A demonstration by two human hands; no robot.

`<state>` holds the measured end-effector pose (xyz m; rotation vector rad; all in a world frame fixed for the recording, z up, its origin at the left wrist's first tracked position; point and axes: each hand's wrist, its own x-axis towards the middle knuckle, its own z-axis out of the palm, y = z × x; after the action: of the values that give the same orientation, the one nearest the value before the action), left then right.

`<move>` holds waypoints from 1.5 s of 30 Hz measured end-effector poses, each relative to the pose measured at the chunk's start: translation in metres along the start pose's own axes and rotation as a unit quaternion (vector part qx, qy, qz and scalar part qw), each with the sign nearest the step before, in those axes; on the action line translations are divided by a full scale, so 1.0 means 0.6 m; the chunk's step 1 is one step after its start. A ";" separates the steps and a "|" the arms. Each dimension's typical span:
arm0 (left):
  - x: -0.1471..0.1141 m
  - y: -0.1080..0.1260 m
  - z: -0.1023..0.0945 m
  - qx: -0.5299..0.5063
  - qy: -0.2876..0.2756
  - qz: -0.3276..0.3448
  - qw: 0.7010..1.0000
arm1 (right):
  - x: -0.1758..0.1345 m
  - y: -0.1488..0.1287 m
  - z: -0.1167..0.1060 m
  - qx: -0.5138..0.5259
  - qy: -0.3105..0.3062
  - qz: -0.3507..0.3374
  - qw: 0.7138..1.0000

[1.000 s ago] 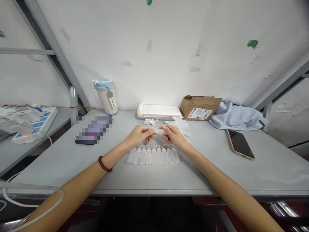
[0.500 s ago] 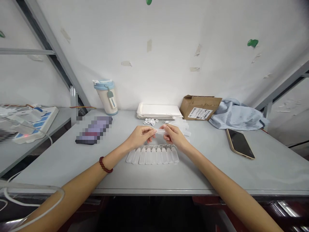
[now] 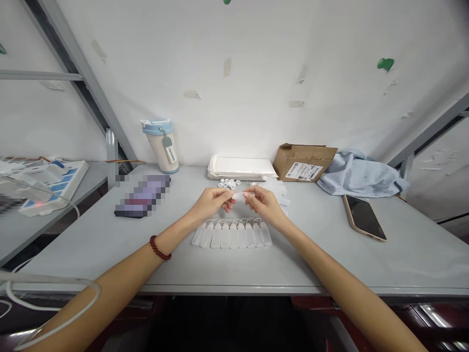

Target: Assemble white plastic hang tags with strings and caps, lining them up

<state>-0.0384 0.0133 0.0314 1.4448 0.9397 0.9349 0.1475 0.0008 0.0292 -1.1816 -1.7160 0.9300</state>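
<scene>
My left hand [image 3: 210,204] and my right hand [image 3: 268,206] meet over the middle of the desk. Between their fingertips is a small translucent plastic tube [image 3: 239,195], pinched from both ends; the fingers cover much of it. Just in front of the hands lies a row of several flat-looking translucent tubes [image 3: 231,236] with thin white loops at their tops. Behind the hands sits a cluster of small white caps [image 3: 229,184]. More loose translucent tubes [image 3: 280,188] lie behind my right hand, partly hidden by it.
Against the wall stand a blue-lidded tumbler [image 3: 161,149], a white flat package [image 3: 242,167], a cardboard box [image 3: 303,164] and a light blue cloth [image 3: 361,173]. A phone [image 3: 364,217] lies at right, a blurred purple item [image 3: 144,195] at left. A white cable [image 3: 91,298] crosses my left forearm.
Both hands have shifted slightly, and the fingers of my right hand have changed position on the tube. Less of the tube shows between the hands. The row of tubes and the caps stay put.
</scene>
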 end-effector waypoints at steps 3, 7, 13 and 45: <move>0.001 -0.002 0.001 0.002 -0.018 -0.039 0.999 | -0.002 0.003 0.002 -0.009 0.000 -0.012 1.000; -0.002 -0.002 0.005 0.010 -0.028 -0.043 0.999 | -0.004 0.003 0.003 -0.017 0.003 -0.027 0.999; -0.007 -0.003 0.010 0.080 -0.025 0.007 0.996 | -0.002 0.002 0.003 -0.033 0.013 -0.005 0.999; -0.011 0.010 0.007 0.083 -0.034 0.057 0.994 | -0.003 -0.001 -0.007 0.028 -0.018 -0.012 0.999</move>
<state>-0.0367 0.0050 0.0369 1.6764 0.9087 0.9011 0.1516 -0.0004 0.0313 -1.1121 -1.7187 0.9842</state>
